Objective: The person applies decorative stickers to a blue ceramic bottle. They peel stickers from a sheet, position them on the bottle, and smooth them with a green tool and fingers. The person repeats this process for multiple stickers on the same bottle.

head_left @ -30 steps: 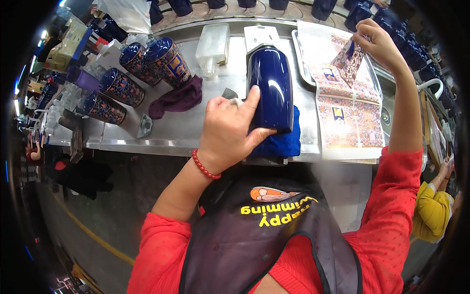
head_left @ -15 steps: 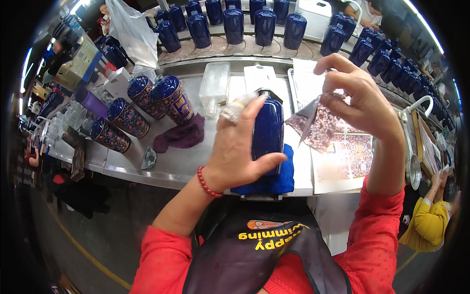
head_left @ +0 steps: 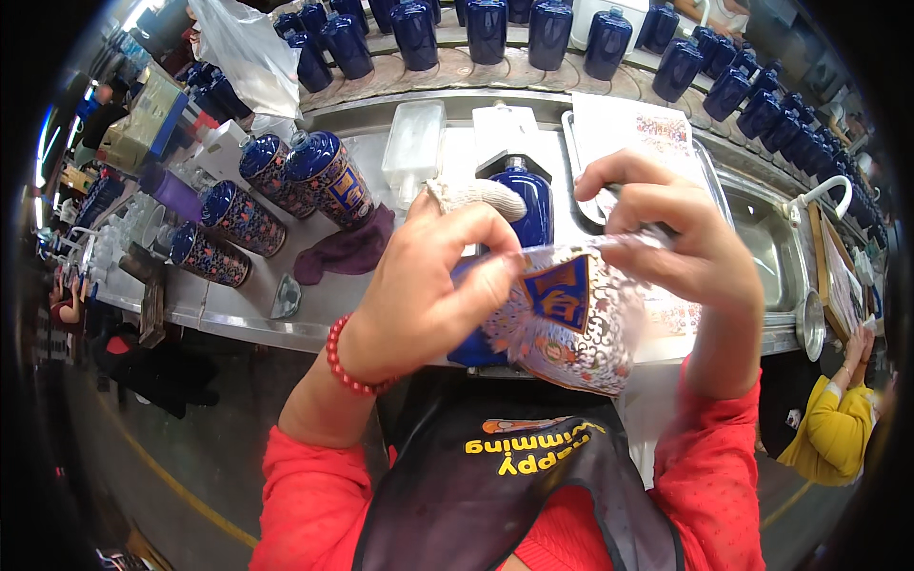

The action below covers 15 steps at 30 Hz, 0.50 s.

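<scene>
A thin, floppy decal, patterned with scrolls and a blue-and-orange panel, hangs in front of me from both hands. My left hand, with a red bead bracelet and a whitish knit cover on one finger, pinches its upper left edge. At the upper right edge, my right hand grips it, slightly blurred. Behind the decal a glossy blue bottle lies or leans in a dark holder; its lower part is hidden. A blue cloth shows under it.
Several bottles covered in patterned decals stand at left beside a purple cloth. A clear plastic box is behind. Plain blue bottles line the far conveyor. Printed sheets lie right, near a sink.
The decal, folded over in my right hand before, is now spread between both hands in front of the bottle. My left hand has left the bottle's side and taken the decal's edge.
</scene>
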Each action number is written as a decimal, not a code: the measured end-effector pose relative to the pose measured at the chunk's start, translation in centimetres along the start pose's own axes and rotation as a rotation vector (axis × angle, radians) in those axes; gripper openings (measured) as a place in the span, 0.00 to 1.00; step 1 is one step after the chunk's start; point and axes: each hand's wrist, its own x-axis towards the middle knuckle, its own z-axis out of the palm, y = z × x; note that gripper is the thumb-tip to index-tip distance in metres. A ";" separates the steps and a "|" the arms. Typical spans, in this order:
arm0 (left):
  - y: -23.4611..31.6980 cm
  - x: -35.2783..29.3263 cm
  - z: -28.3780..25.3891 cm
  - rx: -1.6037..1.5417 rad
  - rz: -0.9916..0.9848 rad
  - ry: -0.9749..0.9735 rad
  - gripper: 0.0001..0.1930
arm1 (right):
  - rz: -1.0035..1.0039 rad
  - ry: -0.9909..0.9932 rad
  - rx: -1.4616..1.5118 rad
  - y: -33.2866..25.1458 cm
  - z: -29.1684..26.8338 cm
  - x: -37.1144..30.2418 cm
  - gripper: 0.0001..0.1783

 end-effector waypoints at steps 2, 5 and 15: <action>-2.1 0.7 0.5 -0.093 -0.138 0.022 0.09 | 0.114 0.034 0.097 2.5 1.8 0.4 0.13; -6.3 2.1 1.9 -0.023 -0.123 0.055 0.10 | 0.194 0.126 0.062 6.6 4.4 0.7 0.13; -12.8 3.5 4.0 -0.092 -0.216 0.130 0.11 | 0.240 0.386 -0.011 11.6 7.9 0.2 0.11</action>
